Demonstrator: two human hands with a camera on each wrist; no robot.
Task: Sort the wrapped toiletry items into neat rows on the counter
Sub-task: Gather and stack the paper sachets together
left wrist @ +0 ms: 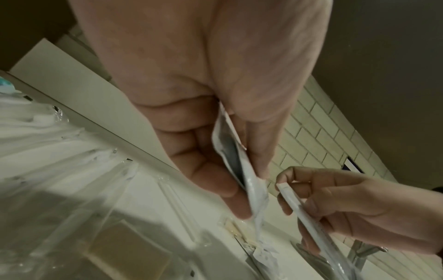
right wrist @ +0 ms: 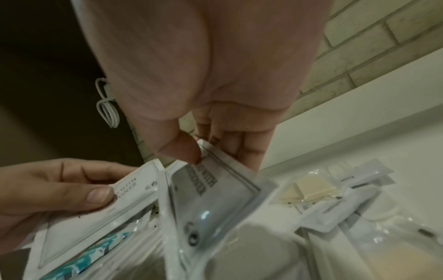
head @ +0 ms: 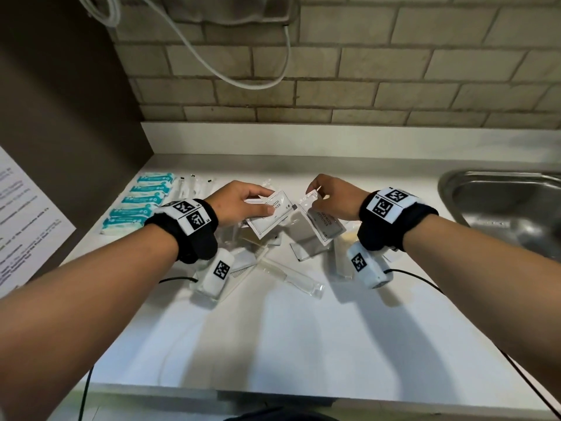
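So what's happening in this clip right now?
A person is sorting wrapped toiletries on a white counter. The left hand holds a white sachet between thumb and fingers; the right hand pinches a grey-faced sachet by its top edge. Both are lifted above a loose pile of clear-wrapped items. At the back left, teal-and-white packets already lie in a neat row, with a few white-wrapped sticks beside them. A steel sink is at the right.

Glossy clear plastic wrappers (head: 291,276) on a smooth matt white tabletop (head: 303,344); brushed metal sink (head: 501,205); rough matt brick tiles (head: 364,71); black cloth wristbands (head: 182,235)
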